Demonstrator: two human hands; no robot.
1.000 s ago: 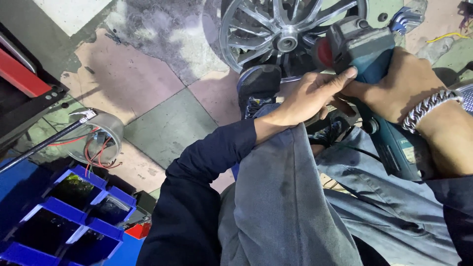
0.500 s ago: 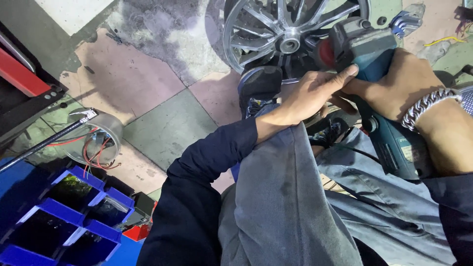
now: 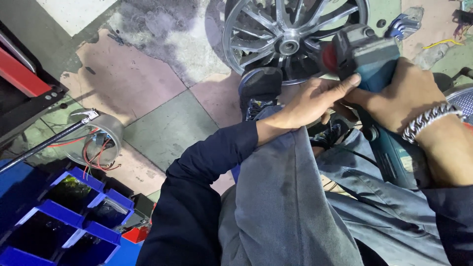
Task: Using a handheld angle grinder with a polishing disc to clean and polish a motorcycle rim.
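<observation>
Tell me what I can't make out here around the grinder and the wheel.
All in the head view:
- Grinder disc: hidden behind the tool's head, so contact with the wheel can't be told.
- Wheel: top cut off by the frame edge.
- Right hand fingers: wrapped behind the grinder body, out of sight.
- Left hand palm: turned away, its grip unclear.
- Bins: contents too dark.
- Grinder tail: hidden under the right forearm.

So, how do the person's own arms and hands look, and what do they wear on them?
Both hands are bare, without gloves. The left hand comes out of a long dark navy sleeve that ends at the wrist. The right hand has a thick silver chain bracelet around the wrist, and the forearm above it is uncovered; a dark navy sleeve begins only further up. No rings or watch are visible.
</observation>
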